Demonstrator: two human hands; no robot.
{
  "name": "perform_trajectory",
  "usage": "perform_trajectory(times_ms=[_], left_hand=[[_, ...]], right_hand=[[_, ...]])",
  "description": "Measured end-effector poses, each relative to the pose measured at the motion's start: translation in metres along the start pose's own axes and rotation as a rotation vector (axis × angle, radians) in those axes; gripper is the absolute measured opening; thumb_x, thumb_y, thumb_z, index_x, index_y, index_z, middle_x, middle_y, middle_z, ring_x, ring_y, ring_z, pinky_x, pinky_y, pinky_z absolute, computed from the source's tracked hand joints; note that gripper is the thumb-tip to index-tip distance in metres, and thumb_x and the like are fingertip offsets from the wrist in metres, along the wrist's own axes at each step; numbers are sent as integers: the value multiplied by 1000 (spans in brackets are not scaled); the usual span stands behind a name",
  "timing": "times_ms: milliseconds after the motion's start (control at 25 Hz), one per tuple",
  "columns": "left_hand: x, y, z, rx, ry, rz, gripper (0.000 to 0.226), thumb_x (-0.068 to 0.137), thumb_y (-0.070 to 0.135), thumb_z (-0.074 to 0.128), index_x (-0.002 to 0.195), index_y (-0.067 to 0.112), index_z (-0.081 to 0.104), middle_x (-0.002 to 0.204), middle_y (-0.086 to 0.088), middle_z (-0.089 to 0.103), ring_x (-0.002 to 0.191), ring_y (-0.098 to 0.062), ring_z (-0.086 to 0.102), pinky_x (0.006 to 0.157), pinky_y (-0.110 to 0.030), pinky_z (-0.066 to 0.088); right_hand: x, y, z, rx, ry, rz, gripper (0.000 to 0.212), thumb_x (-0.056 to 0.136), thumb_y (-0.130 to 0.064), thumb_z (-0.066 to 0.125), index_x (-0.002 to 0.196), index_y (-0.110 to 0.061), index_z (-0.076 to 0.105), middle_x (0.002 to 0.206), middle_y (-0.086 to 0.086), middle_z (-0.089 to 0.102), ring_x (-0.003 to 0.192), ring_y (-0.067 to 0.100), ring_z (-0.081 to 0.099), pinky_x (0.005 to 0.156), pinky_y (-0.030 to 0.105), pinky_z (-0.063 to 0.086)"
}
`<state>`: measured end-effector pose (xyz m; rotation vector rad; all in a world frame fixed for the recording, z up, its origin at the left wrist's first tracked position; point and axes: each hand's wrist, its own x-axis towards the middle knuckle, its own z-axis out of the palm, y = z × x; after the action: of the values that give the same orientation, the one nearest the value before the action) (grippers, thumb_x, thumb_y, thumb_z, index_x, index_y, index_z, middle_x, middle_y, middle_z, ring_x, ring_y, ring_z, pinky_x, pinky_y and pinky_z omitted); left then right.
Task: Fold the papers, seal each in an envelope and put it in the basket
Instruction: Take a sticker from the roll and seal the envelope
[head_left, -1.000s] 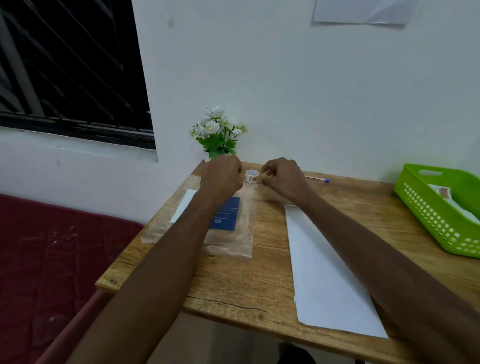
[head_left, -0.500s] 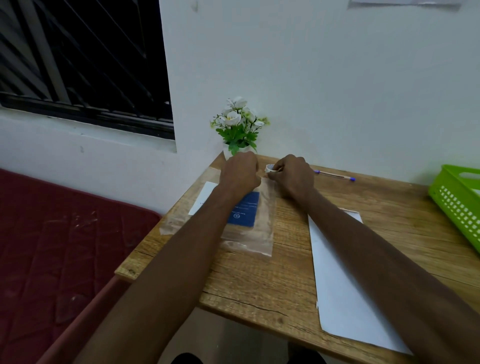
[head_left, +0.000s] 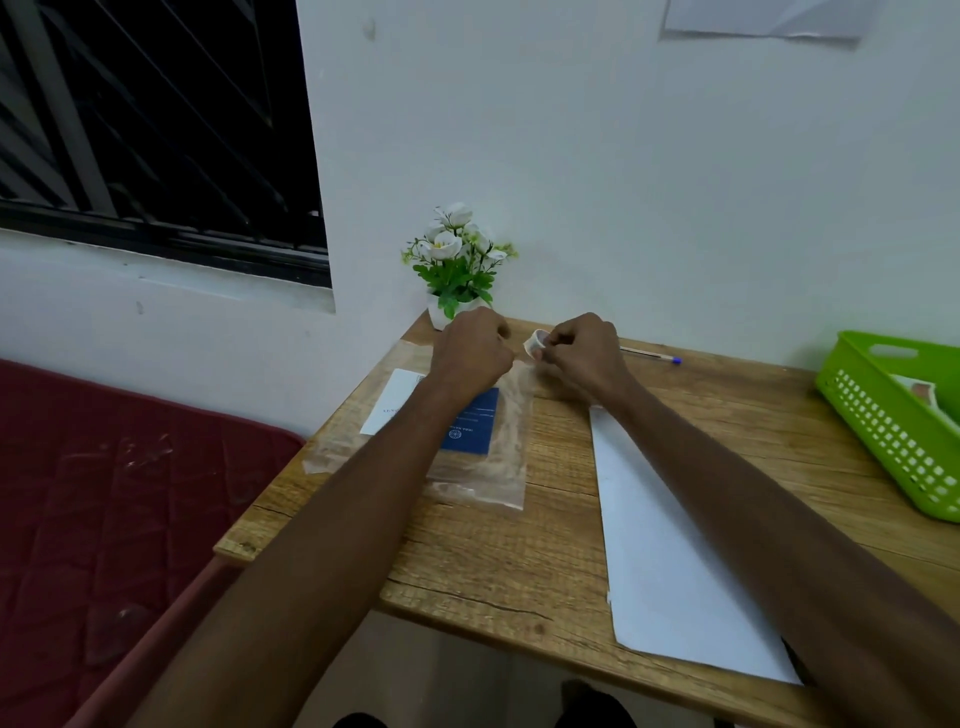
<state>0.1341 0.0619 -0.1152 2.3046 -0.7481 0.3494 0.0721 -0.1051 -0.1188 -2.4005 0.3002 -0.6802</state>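
My right hand grips a small roll of tape at the far side of the wooden table. My left hand is closed beside it, apparently pinching the tape's free end, though the strip itself is hard to see. Both hands hover over the top edge of a clear plastic envelope that holds a white and blue paper. A folded white sheet lies lengthwise under my right forearm. The green basket stands at the right edge with something inside.
A small pot of white flowers stands at the table's back left corner against the wall. A pen lies behind my right hand. A dark red mattress sits low to the left of the table.
The view has shifted, bringing more of the basket back into sight. My hands stay together at the envelope's top edge, with the tape roll still held in the right hand.
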Motion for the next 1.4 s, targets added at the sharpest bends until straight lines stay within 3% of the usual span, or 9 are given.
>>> perform_trajectory(times_ms=[160, 320, 600, 760, 920, 1040, 1200, 1400], left_hand=[[-6, 10, 0, -368, -41, -11, 25, 86, 20, 78, 109, 10, 78, 92, -6, 78, 84, -18, 74, 75, -41, 64], [-16, 19, 6, -504, -87, 28, 19, 79, 20, 87, 95, 11, 82, 80, -3, 78, 72, -13, 75, 60, -36, 64], [-19, 19, 9, -614, -86, 25, 21, 79, 20, 87, 94, 6, 82, 80, -8, 79, 73, -20, 77, 57, -31, 61], [-19, 20, 13, -583, -51, 36, 16, 81, 20, 86, 92, 8, 82, 78, -7, 78, 73, -21, 77, 58, -36, 62], [-18, 22, 15, -578, -35, 18, 14, 84, 17, 83, 92, 5, 80, 80, -7, 78, 75, -17, 76, 59, -33, 62], [-16, 22, 16, -577, -69, 1, 15, 87, 15, 80, 94, 3, 77, 84, -9, 78, 76, -14, 77, 60, -32, 62], [-15, 23, 16, -633, -101, -44, 14, 89, 14, 78, 96, 2, 75, 87, -11, 78, 78, -15, 78, 60, -32, 62], [-15, 23, 17, -738, -133, -82, 13, 91, 12, 76, 96, 0, 73, 88, -12, 79, 81, -18, 78, 55, -26, 60]], right_hand=[[-19, -1, -17, 180, -51, 50, 4, 82, -17, 82, 85, -14, 82, 77, 4, 76, 78, 31, 73, 63, 45, 60], [-40, 3, -26, 90, -49, -30, 19, 85, -35, 81, 87, -15, 81, 71, 2, 73, 70, 28, 69, 64, 48, 58], [-45, 10, -39, 110, -76, -11, 19, 84, -29, 83, 78, -12, 77, 72, 18, 70, 61, 20, 54, 61, 38, 43], [-47, 8, -45, 117, -92, -14, 24, 84, -30, 83, 78, -8, 77, 71, 16, 71, 67, 32, 68, 64, 47, 57], [-48, 9, -51, 219, -150, 12, 22, 75, -17, 90, 84, -2, 76, 67, 10, 71, 60, 21, 66, 60, 37, 58], [-47, 11, -53, 238, -191, 20, 23, 74, -3, 88, 93, 2, 76, 74, 18, 73, 63, 22, 65, 63, 38, 56], [-47, 12, -52, 248, -204, 28, 24, 76, -6, 88, 95, 1, 76, 68, 11, 68, 64, 23, 64, 64, 38, 55], [-46, 17, -52, 292, -192, 75, 27, 75, -9, 89, 97, 1, 78, 81, 19, 76, 69, 22, 70, 71, 42, 60]])
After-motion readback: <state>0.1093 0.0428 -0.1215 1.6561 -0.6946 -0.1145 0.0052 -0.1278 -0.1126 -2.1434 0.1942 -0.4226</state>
